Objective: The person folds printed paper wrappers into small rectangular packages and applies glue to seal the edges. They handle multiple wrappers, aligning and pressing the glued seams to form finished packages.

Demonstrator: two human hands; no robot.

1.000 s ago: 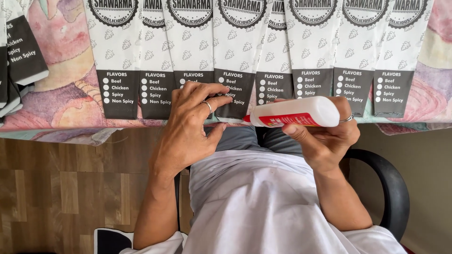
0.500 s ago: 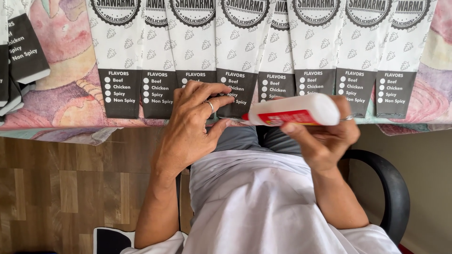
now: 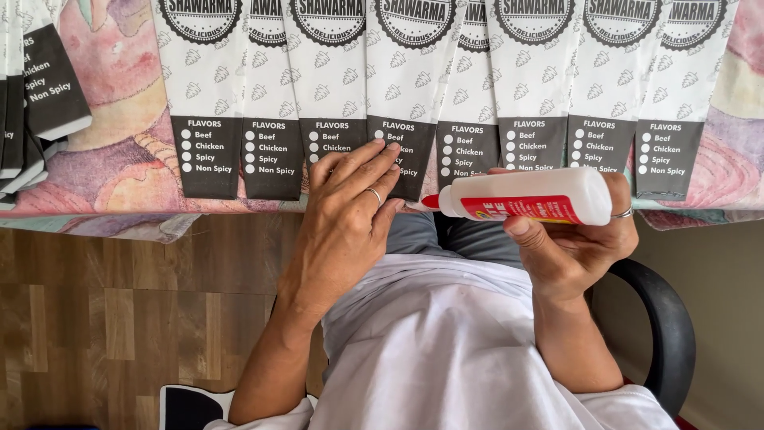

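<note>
Glue bottle (image 3: 521,197) lies sideways in right hand (image 3: 577,239), fingers wrapped, red tip toward left hand (image 3: 346,219); left hand flat, fingers spread, on paper sleeve (image 3: 402,119)

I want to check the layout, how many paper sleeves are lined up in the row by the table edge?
8, overlapping in one row. A separate stack sits far left; more may be hidden.

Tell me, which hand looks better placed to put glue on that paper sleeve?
The right hand, probably: it holds the white glue bottle sideways, its red tip beside the black-ended paper sleeve. The left hand lies flat on that sleeve, holding nothing.
</note>
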